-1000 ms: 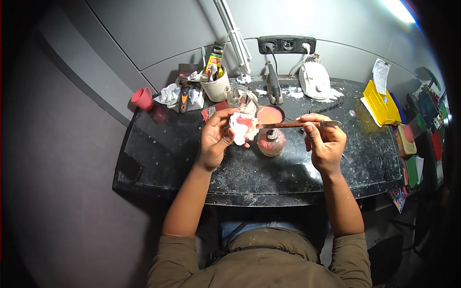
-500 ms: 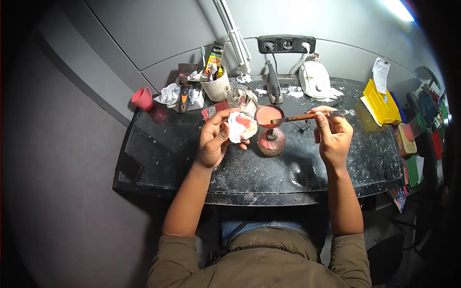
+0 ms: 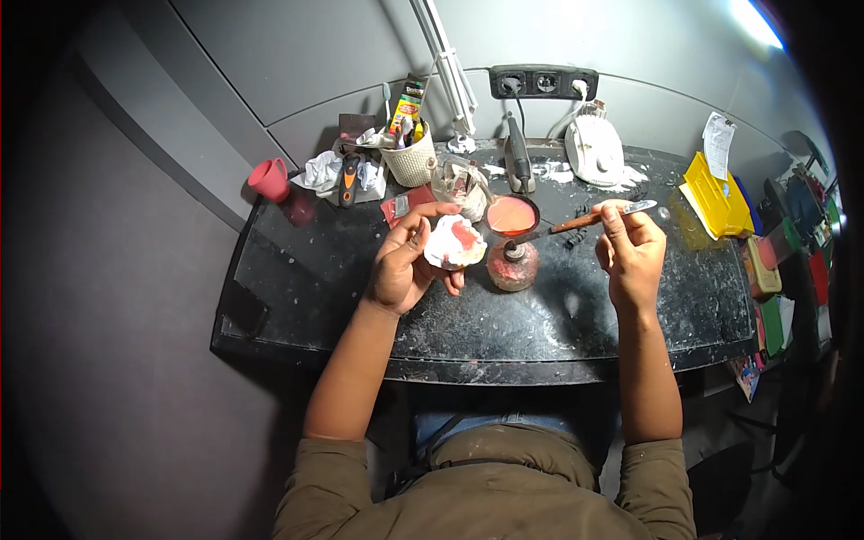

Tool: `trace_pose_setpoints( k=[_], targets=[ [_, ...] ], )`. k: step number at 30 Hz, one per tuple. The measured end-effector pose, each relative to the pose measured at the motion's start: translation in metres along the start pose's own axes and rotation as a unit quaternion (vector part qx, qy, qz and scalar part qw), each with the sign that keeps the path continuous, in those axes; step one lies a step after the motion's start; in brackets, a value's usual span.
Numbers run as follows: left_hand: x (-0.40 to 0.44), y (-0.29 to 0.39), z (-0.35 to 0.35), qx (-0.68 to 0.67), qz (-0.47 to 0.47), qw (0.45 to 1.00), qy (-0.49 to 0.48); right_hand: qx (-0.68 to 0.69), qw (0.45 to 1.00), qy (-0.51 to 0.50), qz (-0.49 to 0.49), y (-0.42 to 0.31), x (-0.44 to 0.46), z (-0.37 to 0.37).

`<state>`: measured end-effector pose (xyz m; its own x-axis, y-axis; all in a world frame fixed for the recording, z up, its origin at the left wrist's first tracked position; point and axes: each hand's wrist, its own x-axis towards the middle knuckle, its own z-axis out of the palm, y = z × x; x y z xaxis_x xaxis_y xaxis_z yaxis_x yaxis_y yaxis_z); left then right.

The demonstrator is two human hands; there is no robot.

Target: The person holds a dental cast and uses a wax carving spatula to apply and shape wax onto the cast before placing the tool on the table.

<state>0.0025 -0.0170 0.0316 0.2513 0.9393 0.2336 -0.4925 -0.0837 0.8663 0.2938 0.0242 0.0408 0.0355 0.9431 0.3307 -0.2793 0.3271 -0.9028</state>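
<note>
My left hand (image 3: pixel 403 265) is closed around a white plaster dental model (image 3: pixel 443 245) with a patch of pink wax (image 3: pixel 463 236) on it. In my right hand (image 3: pixel 634 247) is a wax knife (image 3: pixel 580 222) with a brown wooden handle, held nearly level; one end points left and the metal blade points right. Between my hands, a small dark-rimmed pan (image 3: pixel 513 216) contains pink wax. It sits over a round glass burner (image 3: pixel 513 267) with pink stains. The left end of the wax knife is just right of the pan, apart from it.
Behind stand a woven cup (image 3: pixel 409 165) of tools, a glass jar (image 3: pixel 457 180), a grey rotary tool (image 3: pixel 517 157) and a white device (image 3: pixel 594 151). A pink mug (image 3: pixel 268 182) is at the left edge, a yellow tray (image 3: pixel 717 193) at the right.
The wax knife has left the pan and moved right with my right hand. My left hand still holds the dental model, now slightly lower and turned a little.
</note>
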Motion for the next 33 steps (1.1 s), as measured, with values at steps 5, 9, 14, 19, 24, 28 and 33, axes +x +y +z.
trace_pose_setpoints(
  k=[5, 9, 14, 19, 24, 28, 33],
  targets=[
    [0.0, 0.0, -0.001, -0.018, -0.025, 0.999, -0.011, -0.002, 0.999, -0.034, -0.038, -0.004, -0.006, 0.008],
    [0.0, 0.0, 0.002, -0.009, -0.033, 0.999, -0.008, 0.03, 0.99, -0.106, -0.084, -0.002, -0.015, 0.017],
    [0.0, -0.003, 0.0, -0.01, -0.035, 0.999, -0.015, 0.011, 0.988, -0.131, -0.082, 0.001, -0.019, 0.021],
    [0.0, -0.003, 0.001, 0.001, -0.041, 0.999, -0.018, -0.006, 0.988, -0.13, -0.085, -0.002, -0.021, 0.024],
    [0.001, -0.008, -0.002, 0.035, -0.042, 0.998, -0.03, -0.017, 0.989, -0.124, -0.084, 0.0, -0.02, 0.022],
    [0.0, -0.005, 0.004, 0.03, -0.048, 0.998, -0.032, -0.016, 0.989, -0.127, -0.077, -0.001, -0.02, 0.024],
    [0.0, -0.005, 0.003, 0.036, -0.05, 0.997, -0.042, -0.008, 0.989, -0.12, -0.085, 0.001, -0.019, 0.023]
  ],
)
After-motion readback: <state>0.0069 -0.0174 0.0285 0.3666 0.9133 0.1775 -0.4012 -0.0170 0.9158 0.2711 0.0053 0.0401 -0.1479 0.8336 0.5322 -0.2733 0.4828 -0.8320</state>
